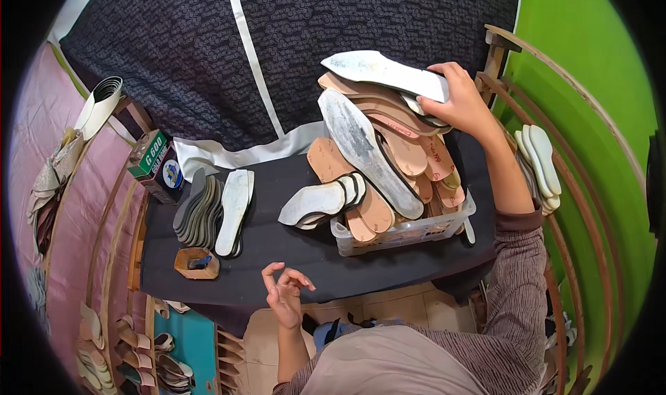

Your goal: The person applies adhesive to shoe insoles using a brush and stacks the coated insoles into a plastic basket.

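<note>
My right hand (pixel 459 98) reaches to the far side of the table and grips the heel end of a white shoe insole (pixel 381 70), thumb on the near edge and fingers over the far one. That insole lies on top of a stack of tan insoles (pixel 361 93) piled in a clear plastic basket (pixel 409 236). Another long white insole with grey smudges (pixel 368 152) slants across the heap. My left hand (pixel 283 294) hovers empty before the table's front edge, fingers apart and partly curled. Nearest to it on the table is a bunch of shorter white insoles (pixel 313 202) leaning against the basket.
On the table's left are a stack of dark grey insoles (pixel 200 208), an upright white insole (pixel 234 213), a small wooden box (pixel 196 263) and a green-and-black carton (pixel 157 165). Wooden racks (pixel 555 69) with more insoles (pixel 540 159) flank both sides. A dark patterned cloth (pixel 173 55) hangs behind.
</note>
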{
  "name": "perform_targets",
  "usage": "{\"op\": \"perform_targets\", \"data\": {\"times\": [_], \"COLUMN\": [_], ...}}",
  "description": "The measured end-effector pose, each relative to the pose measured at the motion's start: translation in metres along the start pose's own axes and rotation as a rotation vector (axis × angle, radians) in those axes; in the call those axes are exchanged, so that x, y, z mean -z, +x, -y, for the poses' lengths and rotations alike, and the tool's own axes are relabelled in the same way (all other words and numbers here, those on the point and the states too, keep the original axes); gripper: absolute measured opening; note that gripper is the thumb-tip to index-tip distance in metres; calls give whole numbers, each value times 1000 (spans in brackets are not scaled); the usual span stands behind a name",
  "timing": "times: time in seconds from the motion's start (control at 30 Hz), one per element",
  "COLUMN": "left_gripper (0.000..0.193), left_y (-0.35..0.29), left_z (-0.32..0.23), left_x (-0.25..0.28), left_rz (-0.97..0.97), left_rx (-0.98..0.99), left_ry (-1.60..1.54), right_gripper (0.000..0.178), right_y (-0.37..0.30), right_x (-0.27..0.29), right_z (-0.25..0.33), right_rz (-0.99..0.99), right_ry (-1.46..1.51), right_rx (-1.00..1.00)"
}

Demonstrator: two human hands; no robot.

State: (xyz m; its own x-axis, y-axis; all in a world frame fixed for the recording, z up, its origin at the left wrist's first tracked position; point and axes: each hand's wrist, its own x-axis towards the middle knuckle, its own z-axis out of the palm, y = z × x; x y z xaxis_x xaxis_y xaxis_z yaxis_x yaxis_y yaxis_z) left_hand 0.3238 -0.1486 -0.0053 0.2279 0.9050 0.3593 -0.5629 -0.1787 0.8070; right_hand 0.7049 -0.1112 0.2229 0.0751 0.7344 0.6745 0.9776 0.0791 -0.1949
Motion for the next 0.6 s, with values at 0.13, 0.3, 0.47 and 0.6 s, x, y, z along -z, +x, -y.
{"op": "perform_targets", "data": {"times": [0.13, 0.3, 0.47, 0.6], "left_gripper": [46, 48, 45, 45], "left_y": [0, 0, 0, 1], "left_z": [0, -1, 0, -1], "left_x": [0, 3, 4, 4], "left_rz": [-6, -22, -27, -30], "left_rx": [2, 17, 4, 12], "left_ry": [1, -14, -8, 8], "right_gripper": [67, 59, 60, 71], "right_y": [4, 9, 10, 8], "right_x": [1, -1, 1, 0], "right_z": [-2, -6, 1, 6], "right_rz": [-87, -107, -18, 62], "right_ry": [30, -38, -37, 32], "right_rx": [-38, -175, -253, -299]}}
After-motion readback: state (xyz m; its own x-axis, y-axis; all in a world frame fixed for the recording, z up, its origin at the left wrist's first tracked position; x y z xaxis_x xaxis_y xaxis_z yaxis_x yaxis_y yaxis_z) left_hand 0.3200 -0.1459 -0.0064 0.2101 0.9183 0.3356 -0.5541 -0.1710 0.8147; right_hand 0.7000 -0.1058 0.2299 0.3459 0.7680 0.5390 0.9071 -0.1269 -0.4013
